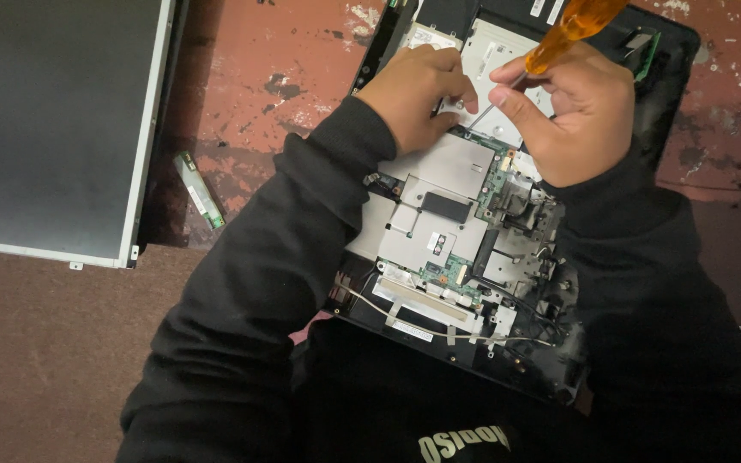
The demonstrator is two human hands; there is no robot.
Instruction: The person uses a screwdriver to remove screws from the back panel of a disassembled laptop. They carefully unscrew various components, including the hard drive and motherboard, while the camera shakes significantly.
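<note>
An opened laptop base [448,240] lies across my lap, its green circuit board and silver shields exposed. My right hand [572,116] grips a screwdriver [572,30] with a clear orange handle, its shaft angled down to the silver plate near the top of the board. My left hand [413,94] rests on that plate, fingers curled and pinching at the spot where the tip meets the metal. Whether it holds a screw is hidden by the fingers. Black sleeves cover both arms.
A detached flat screen panel [53,129] lies on the floor at the left. A narrow green circuit strip [199,190] sits beside it. The floor is worn red paint [276,60] above and brown [36,360] below.
</note>
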